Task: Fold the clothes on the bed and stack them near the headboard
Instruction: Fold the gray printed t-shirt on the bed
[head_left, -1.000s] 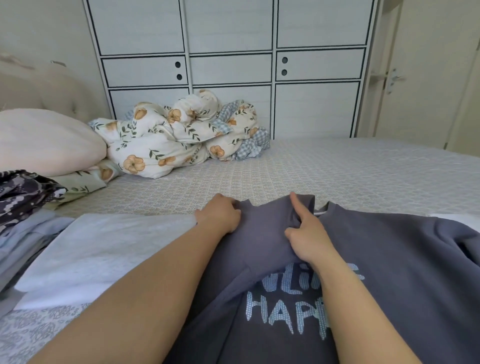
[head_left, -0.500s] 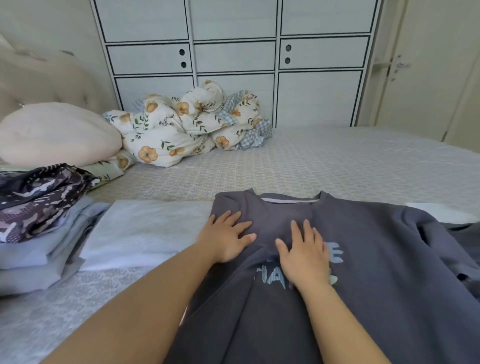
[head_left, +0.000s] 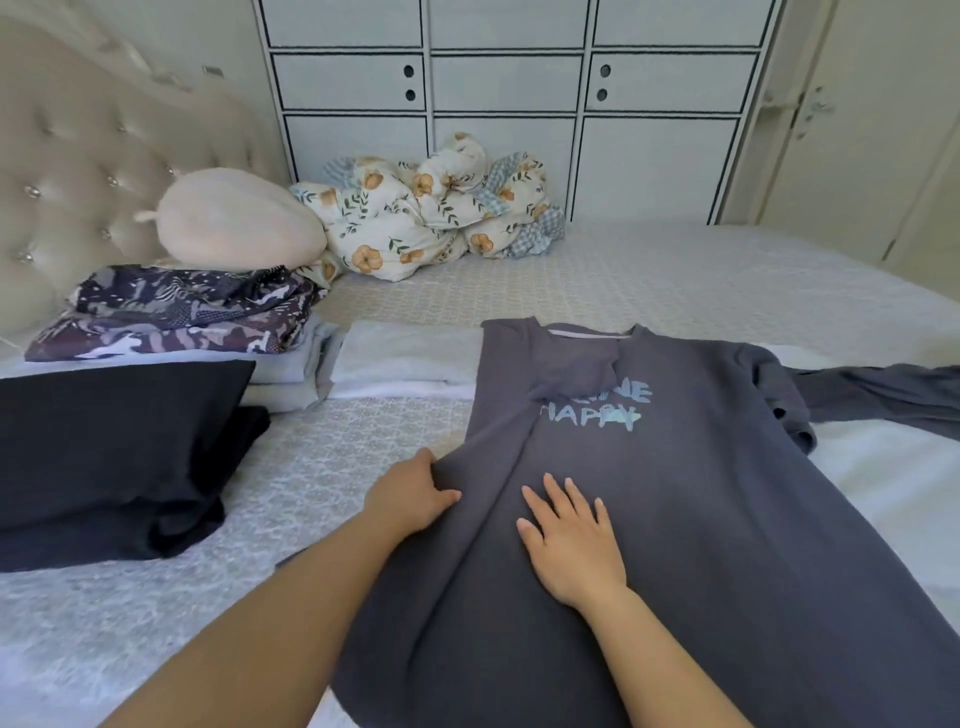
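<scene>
Hands first: the right hand (head_left: 569, 540) lies spread, fingers straight, flat on the dark grey cotton sweatshirt with pale blue lettering (head_left: 675, 493). Just beside it, the left hand (head_left: 410, 496) grips the sweatshirt's folded left edge, thumb over the cloth, other fingers hidden. The garment's long axis runs from the bed's near edge toward its far edge, collar farthest. Its unfolded sleeve (head_left: 872, 395) trails rightward, nearer the right hand, so that side likely folds next. The stack of folded clothes topped by patterned purple fabric (head_left: 182, 317) sits far left by the tufted beige headboard (head_left: 67, 171).

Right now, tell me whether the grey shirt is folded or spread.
Partly folded: the grey shirt has its left side turned over its front, while its right sleeve lies spread out.
</scene>
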